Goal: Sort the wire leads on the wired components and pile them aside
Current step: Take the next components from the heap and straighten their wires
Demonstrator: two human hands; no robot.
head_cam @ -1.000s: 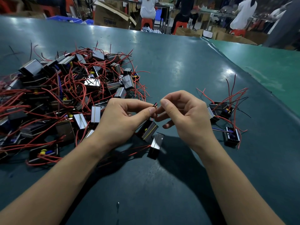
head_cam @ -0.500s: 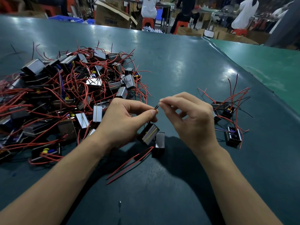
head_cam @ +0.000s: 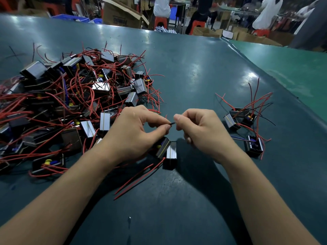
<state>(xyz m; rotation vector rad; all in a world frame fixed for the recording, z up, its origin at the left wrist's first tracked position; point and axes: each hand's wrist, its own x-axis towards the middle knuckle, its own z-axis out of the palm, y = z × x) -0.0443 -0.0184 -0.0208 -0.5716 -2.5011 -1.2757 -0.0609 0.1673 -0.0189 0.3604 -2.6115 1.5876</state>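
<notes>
- Two hands meet mid-surface: left hand (head_cam: pixel 134 131) pinches a dark lead (head_cam: pixel 172 123); right hand (head_cam: pixel 200 131) is curled, fingertips at the lead's tip.
- Component (head_cam: pixel 163 147) hangs below the left hand.
- Big pile (head_cam: pixel 70 103) left; small pile (head_cam: pixel 247 124) right.

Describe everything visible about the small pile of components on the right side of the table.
The small pile lies on the dark green table, right of the right hand and apart from it. It holds a few boxy black components with shiny metal faces; one sits nearer the camera, slightly separate. Thin red leads, plus a few black ones, stick up and fan outward. A yellow part and a blue wire show. No hand touches it.
</notes>
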